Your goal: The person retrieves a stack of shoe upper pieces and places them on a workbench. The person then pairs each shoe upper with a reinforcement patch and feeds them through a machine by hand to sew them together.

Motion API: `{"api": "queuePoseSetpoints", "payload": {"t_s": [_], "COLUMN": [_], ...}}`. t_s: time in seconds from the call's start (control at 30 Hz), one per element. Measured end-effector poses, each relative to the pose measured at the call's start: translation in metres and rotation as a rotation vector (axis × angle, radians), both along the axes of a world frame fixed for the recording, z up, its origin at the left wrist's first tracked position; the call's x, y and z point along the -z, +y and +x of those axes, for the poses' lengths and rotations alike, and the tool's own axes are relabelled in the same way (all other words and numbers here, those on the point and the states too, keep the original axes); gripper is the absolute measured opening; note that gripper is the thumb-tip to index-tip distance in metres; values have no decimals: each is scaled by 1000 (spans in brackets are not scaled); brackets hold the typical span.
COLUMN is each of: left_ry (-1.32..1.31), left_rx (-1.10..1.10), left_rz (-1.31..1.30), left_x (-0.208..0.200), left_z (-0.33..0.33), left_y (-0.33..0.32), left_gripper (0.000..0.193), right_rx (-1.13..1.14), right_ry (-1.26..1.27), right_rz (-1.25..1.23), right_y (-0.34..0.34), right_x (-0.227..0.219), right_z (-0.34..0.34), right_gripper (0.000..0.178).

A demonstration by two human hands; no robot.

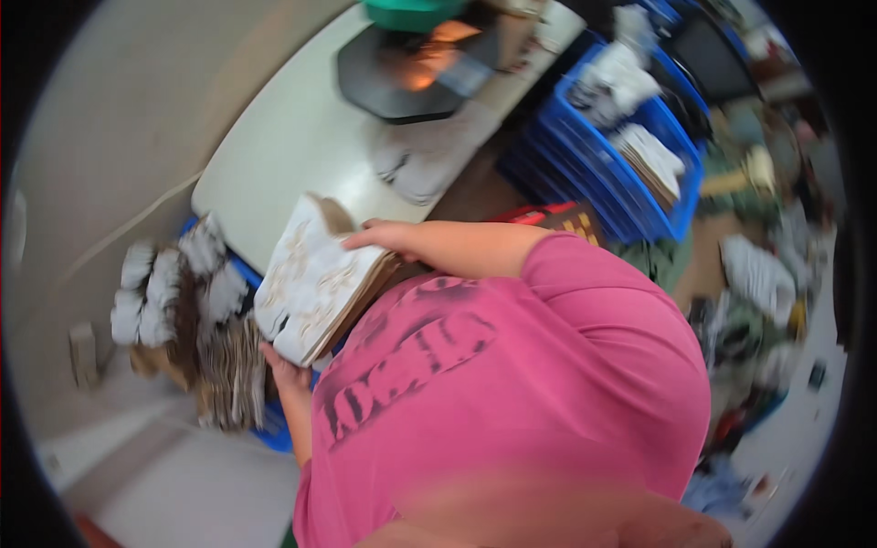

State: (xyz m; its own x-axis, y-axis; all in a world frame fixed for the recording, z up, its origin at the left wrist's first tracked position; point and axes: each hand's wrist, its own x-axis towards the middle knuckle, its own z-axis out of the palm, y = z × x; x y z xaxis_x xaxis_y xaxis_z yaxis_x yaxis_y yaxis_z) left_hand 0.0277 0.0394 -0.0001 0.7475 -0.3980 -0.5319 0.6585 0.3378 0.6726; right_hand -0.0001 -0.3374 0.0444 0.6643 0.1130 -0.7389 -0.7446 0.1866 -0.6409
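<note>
1. The white-and-brown stack (311, 279) is before the person's shirt (512, 374), clamped between both hands: left hand (289, 368) at the lower end, right hand (384, 236) at the upper.
2. The step looks like steadying or carrying it (loose layers, I'd guess).
3. Any next move calls for even support.
4. Around it: the white surface (269, 151), piled bundles (233, 374) left.

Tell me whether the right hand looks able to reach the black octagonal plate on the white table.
Probably not yet: the right hand is holding the thick stack of flat white, brown-edged pieces. Were it freed, only thin white pieces seem to lie before the black octagonal plate.
</note>
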Motion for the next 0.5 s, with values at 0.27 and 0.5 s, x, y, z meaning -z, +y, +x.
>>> {"api": "queuePoseSetpoints", "payload": {"t_s": [0.27,0.5], "left_ry": [7,115], "left_rx": [221,254], "left_rz": [287,123], "left_x": [-28,-7], "left_z": [9,22], "left_y": [-5,9], "left_gripper": [83,74], "right_rx": [43,176], "right_ry": [12,16], "right_rz": [35,-106], "right_y": [15,35], "right_x": [0,-18], "right_z": [-28,-59], "right_gripper": [82,105]}}
